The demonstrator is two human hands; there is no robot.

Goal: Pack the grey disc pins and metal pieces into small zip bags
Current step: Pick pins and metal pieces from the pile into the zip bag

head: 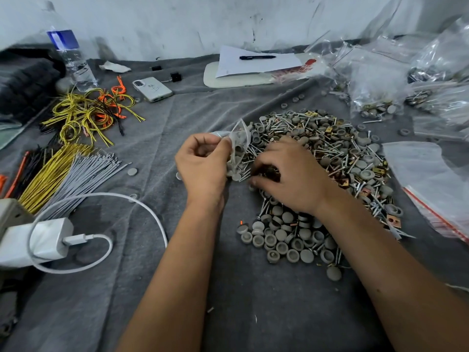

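You're mid-fill — your left hand (203, 162) pinches the bag (239, 143) open, your right hand (289, 174) curls over pieces in the pile (330, 153); next, feed them in.

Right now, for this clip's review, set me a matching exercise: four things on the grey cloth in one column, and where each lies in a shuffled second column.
Things:
1. pen
2. water bottle
3. white charger
4. small zip bag

Places:
A. far left, upright by the wall
B. in the left hand, at the pile's edge
C. on the white paper at the back
D. near left, cable plugged in

Pairs: 1-C, 2-A, 3-D, 4-B
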